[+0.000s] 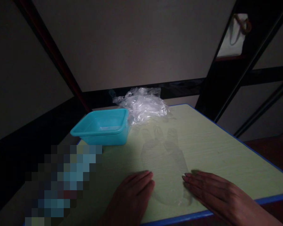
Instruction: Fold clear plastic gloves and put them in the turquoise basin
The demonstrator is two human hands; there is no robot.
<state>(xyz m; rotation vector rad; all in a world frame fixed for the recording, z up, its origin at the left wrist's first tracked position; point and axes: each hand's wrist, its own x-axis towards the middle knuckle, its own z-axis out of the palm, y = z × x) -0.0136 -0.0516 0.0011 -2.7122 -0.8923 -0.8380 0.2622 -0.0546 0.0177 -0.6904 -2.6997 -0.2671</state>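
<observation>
A thin, see-through disposable plastic glove lies flat on the table, its finger ends toward the far side and its cuff toward me. My left hand rests at the glove's lower left, fingers together and lightly curved, with nothing seen in it. On the other side, my right hand has its fingers stretched out, and its fingertips are at the glove's right edge. Whether either hand presses on the film is hard to tell.
A turquoise plastic basin stands at the table's far left. Behind it to the right is a crumpled heap of clear plastic. The pale green table has a blue edge. A blurred-out patch covers the left side. Cabinet panels rise behind.
</observation>
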